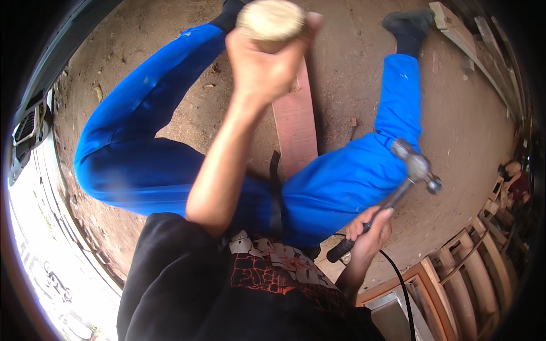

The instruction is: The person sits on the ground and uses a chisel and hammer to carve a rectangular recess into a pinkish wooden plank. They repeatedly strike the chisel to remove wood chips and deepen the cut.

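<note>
My left hand (pixel 259 71) is raised near the top centre, closed on a round piece of pale wood (pixel 271 18); its motion blurs it a little. Below it a reddish wooden board (pixel 296 136) lies on the dirt ground between my legs. My right hand (pixel 369 233) grips a hammer (pixel 418 165) by its black-ended handle, with the metal head in front of my right knee. A narrow dark strap (pixel 276 204) lies over my blue trousers at the middle, and a black cable (pixel 401 284) runs down past my right hand.
Planks (pixel 466 45) lie beside my right boot. Wooden frames and slats (pixel 460 267) stand at the lower right. Another person (pixel 517 187) is partly visible at the far right edge. A dark panel with a grille (pixel 28 125) borders the left, beside a bright opening.
</note>
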Tool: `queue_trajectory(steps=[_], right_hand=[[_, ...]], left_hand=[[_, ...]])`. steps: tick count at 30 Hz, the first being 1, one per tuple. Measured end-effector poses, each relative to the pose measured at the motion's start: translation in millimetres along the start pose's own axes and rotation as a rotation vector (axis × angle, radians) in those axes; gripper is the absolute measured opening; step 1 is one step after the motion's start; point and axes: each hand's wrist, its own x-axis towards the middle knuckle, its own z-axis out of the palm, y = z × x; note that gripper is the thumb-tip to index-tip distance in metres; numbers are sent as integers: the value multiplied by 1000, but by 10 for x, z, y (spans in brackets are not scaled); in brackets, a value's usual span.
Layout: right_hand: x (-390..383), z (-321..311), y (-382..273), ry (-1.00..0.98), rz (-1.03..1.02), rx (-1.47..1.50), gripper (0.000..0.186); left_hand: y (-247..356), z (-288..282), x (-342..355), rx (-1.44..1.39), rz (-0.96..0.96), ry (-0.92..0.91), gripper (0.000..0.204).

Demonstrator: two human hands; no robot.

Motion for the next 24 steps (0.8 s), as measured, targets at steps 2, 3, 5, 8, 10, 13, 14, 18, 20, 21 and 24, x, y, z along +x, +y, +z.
queue_trajectory(steps=[2, 3, 5, 8, 10, 13, 14, 18, 20, 21, 24], right_hand=[[107, -4, 98, -28, 124, -5, 47], [160, 1, 147, -34, 175, -10, 45], [273, -4, 277, -65, 252, -55, 45], [403, 4, 488, -106, 377, -69, 44], [480, -2, 618, -126, 462, -42, 43], [562, 17, 604, -122, 516, -9, 43], [593, 21, 566, -122, 523, -3, 43], [693, 56, 510, -126, 565, 18, 43], [724, 61, 490, -132, 591, 14, 43], [740, 53, 495, -138, 597, 15, 43], [771, 38, 508, -148, 615, 21, 44]], left_hand=[[73, -213, 63, -58, -119, -69, 7], [128, -243, 79, 0, -205, -115, 13], [128, -307, 87, 214, -317, -224, 18], [-55, -306, 8, 622, -390, -362, 26], [-178, -328, -47, 820, -403, -521, 28], [-442, -389, -130, 955, -451, -600, 25], [-576, -432, -167, 949, -449, -615, 24], [-731, -363, -301, 947, -513, -652, 23], [-738, -274, -384, 988, -524, -691, 30], [-753, -224, -448, 1002, -511, -697, 34], [-844, -170, -635, 1028, -463, -720, 59]])
